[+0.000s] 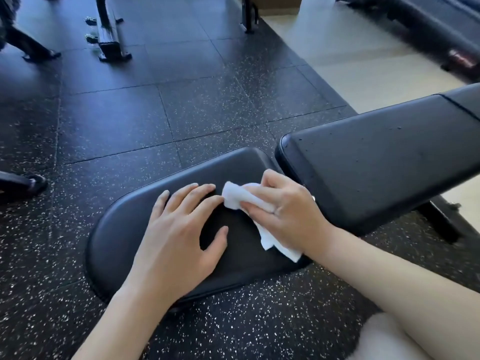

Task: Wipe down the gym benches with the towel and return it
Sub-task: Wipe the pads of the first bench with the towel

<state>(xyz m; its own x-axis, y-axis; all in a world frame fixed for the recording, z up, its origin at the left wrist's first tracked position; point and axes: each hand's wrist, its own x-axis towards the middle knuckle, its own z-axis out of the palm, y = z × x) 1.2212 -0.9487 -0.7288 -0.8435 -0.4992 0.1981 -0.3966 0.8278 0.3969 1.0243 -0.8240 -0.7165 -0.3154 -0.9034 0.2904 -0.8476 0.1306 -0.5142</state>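
Right hand (283,206) clutching crumpled white towel (237,197) on rounded black padded bench seat (145,203); left hand (181,229) flat alongside, fingers spread.

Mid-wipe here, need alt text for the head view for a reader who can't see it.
The right hand presses a crumpled white towel onto a black padded bench seat, while the left hand rests flat beside it. The bench's backrest pad extends right, over speckled rubber flooring.
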